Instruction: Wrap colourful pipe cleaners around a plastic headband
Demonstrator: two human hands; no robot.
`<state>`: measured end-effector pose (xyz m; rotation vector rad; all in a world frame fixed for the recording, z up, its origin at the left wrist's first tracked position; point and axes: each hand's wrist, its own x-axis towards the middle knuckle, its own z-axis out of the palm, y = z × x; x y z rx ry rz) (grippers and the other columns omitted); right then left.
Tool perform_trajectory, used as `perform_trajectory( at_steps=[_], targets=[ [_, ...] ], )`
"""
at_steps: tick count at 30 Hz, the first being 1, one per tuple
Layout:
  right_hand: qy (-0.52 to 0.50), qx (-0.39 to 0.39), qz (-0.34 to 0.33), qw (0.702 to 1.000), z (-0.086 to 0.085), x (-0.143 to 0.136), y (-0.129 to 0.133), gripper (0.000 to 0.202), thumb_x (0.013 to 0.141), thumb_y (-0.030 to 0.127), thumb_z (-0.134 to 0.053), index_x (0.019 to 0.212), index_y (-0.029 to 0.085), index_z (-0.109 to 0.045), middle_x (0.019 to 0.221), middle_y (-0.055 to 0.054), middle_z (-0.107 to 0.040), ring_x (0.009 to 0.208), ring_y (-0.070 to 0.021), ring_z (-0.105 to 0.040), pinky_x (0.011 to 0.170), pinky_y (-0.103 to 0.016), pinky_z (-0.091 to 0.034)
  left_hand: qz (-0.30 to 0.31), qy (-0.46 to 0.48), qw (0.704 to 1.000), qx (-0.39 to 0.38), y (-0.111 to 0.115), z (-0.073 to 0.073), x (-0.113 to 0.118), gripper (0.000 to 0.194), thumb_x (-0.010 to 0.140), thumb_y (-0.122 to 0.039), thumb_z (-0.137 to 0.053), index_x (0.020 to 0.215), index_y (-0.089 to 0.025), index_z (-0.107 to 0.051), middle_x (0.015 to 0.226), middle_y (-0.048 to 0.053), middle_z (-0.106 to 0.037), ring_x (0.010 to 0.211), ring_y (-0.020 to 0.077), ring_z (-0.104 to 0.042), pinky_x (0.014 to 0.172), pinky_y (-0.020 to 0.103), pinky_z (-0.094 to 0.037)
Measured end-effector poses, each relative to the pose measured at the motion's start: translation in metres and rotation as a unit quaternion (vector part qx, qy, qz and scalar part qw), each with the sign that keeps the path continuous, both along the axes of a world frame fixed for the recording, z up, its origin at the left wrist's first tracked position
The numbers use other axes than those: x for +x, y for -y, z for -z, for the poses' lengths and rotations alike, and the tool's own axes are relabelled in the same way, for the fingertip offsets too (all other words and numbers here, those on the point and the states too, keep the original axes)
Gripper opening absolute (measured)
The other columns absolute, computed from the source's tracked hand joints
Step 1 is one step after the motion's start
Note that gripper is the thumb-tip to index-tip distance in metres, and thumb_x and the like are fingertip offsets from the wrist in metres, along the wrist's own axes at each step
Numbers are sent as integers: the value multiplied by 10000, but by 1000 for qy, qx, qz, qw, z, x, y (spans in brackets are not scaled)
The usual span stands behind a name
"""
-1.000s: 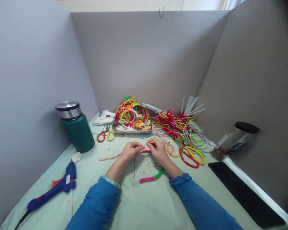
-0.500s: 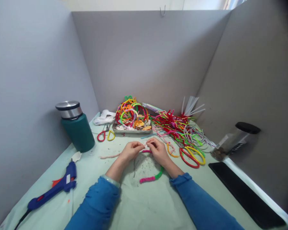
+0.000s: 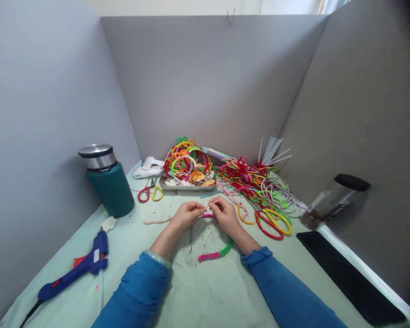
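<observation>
Both hands meet low over the middle of the table. My left hand (image 3: pixel 187 215) is closed, its thumb and forefinger pinching a pale pink pipe cleaner (image 3: pixel 157 222) whose tail sticks out to the left. Fingertips nearly touching it, my right hand (image 3: pixel 224 213) is also closed in a pinch on the pale pink piece between the hands. A magenta length (image 3: pixel 209 216) shows just beside the right fingers. Nearer to me, a curved pink and green pipe cleaner (image 3: pixel 210 257) lies by the right wrist, partly hidden by it.
Behind the hands stands a metal tray (image 3: pixel 187 187) of colourful rings, with a pipe-cleaner pile (image 3: pixel 248 175) to its right. Red-yellow scissors (image 3: pixel 269 225) lie right. A green bottle (image 3: pixel 112 189) and blue glue gun (image 3: pixel 85 269) are left; a clear jar (image 3: pixel 328 205) leans right.
</observation>
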<state>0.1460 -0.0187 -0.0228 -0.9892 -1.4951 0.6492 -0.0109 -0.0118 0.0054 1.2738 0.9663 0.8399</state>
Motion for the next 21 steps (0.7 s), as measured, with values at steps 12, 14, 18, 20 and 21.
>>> perform_trajectory(
  at_steps=[12, 14, 18, 20, 21],
  targets=[
    [65, -35, 38, 997, -2, 0, 3, 217, 820, 355, -539, 715, 173, -595, 579, 20, -520, 537, -114, -458, 521, -225, -357, -49, -3, 999, 7, -5, 7, 1, 327, 630, -426, -679, 695, -144, -526, 411, -81, -403, 315, 23, -260, 358, 184, -133],
    [88, -8, 48, 995, -5, -1, 5, 214, 822, 342, -545, 704, 171, -598, 599, 11, -539, 556, -118, -473, 538, -229, -367, -58, -7, 998, 15, -5, 7, 2, 316, 637, -420, -667, 659, -144, -514, 407, -76, -414, 311, 25, -267, 358, 185, -145],
    [145, 66, 42, 986, -8, -4, 11, 127, 845, 255, -516, 829, 175, -613, 783, -30, -611, 672, -134, -539, 617, -237, -404, -63, -22, 997, 27, -7, 10, 3, 300, 644, -411, -651, 665, -138, -528, 415, -67, -442, 314, 28, -283, 358, 184, -164],
    [195, 88, 47, 976, -8, -4, 12, 124, 855, 218, -494, 870, 180, -612, 832, -40, -621, 728, -144, -557, 652, -244, -406, -59, -30, 997, 39, -8, 12, 4, 293, 650, -404, -642, 681, -131, -541, 423, -59, -459, 319, 30, -294, 356, 181, -170],
    [222, 95, 53, 969, -8, -4, 13, 129, 858, 205, -486, 878, 182, -611, 841, -43, -625, 749, -149, -562, 668, -249, -404, -54, -33, 997, 47, -8, 14, 4, 288, 653, -398, -637, 689, -127, -548, 427, -55, -467, 321, 31, -299, 354, 180, -172]
  ],
)
